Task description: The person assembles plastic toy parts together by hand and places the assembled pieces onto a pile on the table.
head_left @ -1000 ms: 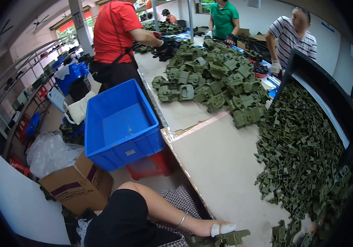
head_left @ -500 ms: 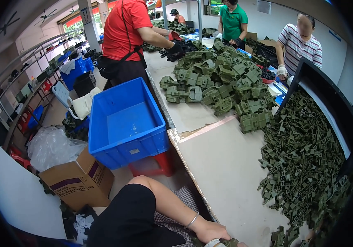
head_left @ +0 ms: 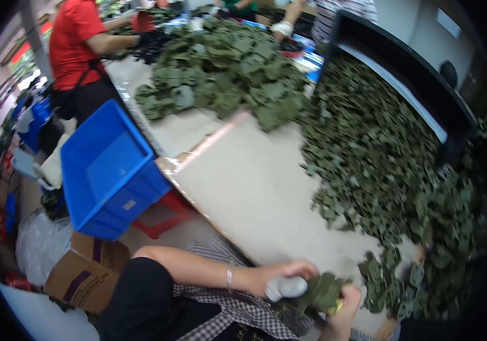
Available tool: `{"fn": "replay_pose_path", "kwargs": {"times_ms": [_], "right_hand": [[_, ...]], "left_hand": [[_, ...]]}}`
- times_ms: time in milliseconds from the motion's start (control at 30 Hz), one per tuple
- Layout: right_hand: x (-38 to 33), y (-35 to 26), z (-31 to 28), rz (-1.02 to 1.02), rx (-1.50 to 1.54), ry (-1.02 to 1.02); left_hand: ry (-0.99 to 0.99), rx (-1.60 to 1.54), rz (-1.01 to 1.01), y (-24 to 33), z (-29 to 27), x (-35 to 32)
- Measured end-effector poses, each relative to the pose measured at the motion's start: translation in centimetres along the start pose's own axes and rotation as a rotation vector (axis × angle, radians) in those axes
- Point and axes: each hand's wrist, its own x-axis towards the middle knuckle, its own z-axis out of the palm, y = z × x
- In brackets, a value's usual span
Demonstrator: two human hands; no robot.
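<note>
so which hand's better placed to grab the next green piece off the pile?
Right, probably. The right hand sits nearest the loose green pile to the person's right. The left hand lies on the far side of the held green piece, with its taped thumb on it.

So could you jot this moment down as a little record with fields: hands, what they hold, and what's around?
left hand: thumb wrapped in white tape, gripping a green piece
right hand: at the lower edge, gripping the same piece
held item: bundle of dark green parts, kind unclear
table: beige worktop
right of table: loose heap of small green pieces
far end: pile of larger green bundles
left of table: blue crate, cardboard box
others: person in red shirt
</note>
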Motion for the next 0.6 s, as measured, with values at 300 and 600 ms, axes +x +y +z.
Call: {"fn": "replay_pose_path", "kwargs": {"times_ms": [300,600], "right_hand": [[5.9,-0.3,-0.4,0.067,-0.142,0.06],[10.3,4.2,3.3,-0.189,-0.901,0.27]], "left_hand": [[0.406,-0.633,-0.377,-0.3,-4.6,-3.5],[0.581,-0.731,-0.294,1.4,-5.1,-4.2]]}}
